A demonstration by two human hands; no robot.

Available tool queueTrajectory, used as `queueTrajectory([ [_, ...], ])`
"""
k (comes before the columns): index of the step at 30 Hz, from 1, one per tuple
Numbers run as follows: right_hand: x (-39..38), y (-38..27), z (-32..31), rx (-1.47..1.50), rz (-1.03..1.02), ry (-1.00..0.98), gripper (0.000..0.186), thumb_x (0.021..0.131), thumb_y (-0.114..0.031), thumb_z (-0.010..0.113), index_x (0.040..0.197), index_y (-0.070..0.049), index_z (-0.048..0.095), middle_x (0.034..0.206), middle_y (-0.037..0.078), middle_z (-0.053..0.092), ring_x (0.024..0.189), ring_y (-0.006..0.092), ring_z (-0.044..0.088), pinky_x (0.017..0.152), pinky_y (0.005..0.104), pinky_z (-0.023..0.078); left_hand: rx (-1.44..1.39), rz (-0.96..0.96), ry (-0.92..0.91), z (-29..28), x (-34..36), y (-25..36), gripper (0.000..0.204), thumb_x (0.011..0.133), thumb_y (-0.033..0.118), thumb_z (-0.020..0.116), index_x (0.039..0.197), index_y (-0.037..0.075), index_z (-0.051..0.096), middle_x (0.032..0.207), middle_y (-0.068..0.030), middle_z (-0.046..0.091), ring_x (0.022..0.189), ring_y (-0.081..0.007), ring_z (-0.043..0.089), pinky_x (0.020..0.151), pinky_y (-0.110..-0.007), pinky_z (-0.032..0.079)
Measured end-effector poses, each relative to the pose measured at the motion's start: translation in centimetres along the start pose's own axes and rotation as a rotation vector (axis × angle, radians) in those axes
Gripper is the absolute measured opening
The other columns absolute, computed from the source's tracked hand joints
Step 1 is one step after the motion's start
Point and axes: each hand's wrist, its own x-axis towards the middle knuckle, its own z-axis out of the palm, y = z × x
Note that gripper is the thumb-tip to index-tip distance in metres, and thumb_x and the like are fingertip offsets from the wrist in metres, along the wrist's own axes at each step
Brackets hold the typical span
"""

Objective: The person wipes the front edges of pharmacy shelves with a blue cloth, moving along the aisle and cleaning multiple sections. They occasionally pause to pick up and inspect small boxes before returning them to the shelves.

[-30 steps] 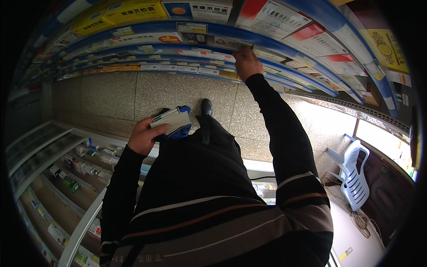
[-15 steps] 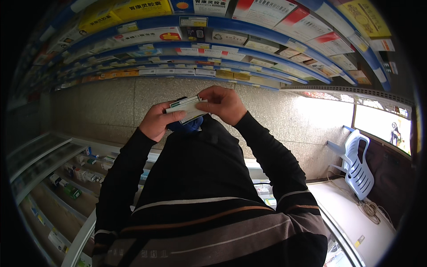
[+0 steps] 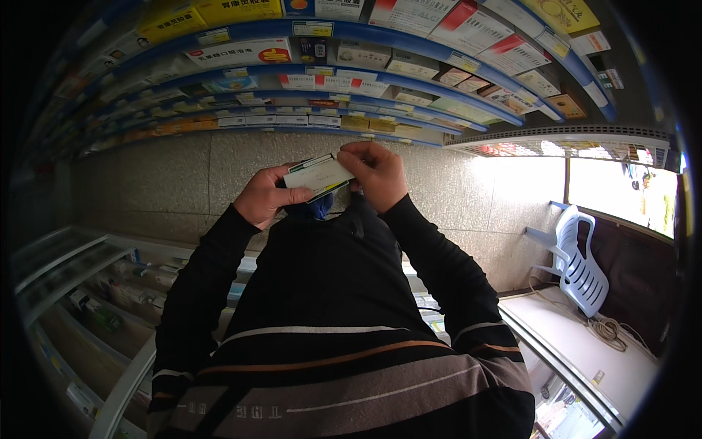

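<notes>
Head view: both hands, left [image 3: 262, 196] and right [image 3: 374, 174], gripping small boxes [image 3: 316, 175] before blue shelves [image 3: 380, 36], stone-tiled floor [image 3: 161, 175].

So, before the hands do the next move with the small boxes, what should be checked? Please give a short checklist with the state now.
1. Left hand grips the stack of small boxes from below: ok.
2. Right hand pinches the stack's right end: ok.
3. Boxes lie aligned, none slipping out: cannot tell, fingers cover the edges.
4. Count of boxes in the stack: cannot tell.
5. Blue shelves ahead are in view, not blocked: ok.
6. White plastic chair stands well to the right, apart from the arms: ok.
</notes>
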Motion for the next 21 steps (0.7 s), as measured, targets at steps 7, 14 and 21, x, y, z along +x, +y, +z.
queueTrajectory([
  [7,1.8,0.2,-3.0,0.093,-0.044,-0.017,0.026,0.097,-0.016,0.072,0.113,0.004,0.068,0.091,0.012,0.073,0.068,0.0132,0.068,0.054,0.0262,0.053,0.059,0.076,0.116,3.1,2.0,-0.8,0.048,0.095,0.008,0.074,0.137,-0.005,0.057,0.132,-0.0161,0.064,0.122,-0.0240,0.063,0.105,-0.038,0.051],
  [14,3.4,1.0,-8.3,0.169,0.020,-0.139,0.029,0.097,-0.013,0.071,0.120,0.004,0.066,0.097,0.013,0.073,0.076,0.0172,0.072,0.063,0.0277,0.060,-0.025,0.094,0.254,7.0,5.2,-2.4,0.039,0.096,0.008,0.069,0.131,-0.006,0.060,0.128,-0.0145,0.065,0.120,-0.0235,0.064,0.102,-0.037,0.052],
  [21,6.8,3.1,-15.8,0.152,0.020,-0.463,0.033,0.096,-0.006,0.070,0.127,0.003,0.064,0.107,0.019,0.072,0.094,0.0231,0.075,0.085,0.0337,0.064,-0.204,0.103,0.373,9.5,6.6,-3.6,0.029,0.094,0.008,0.067,0.120,-0.006,0.066,0.117,-0.0146,0.070,0.111,-0.0216,0.067,0.100,-0.036,0.051],
])
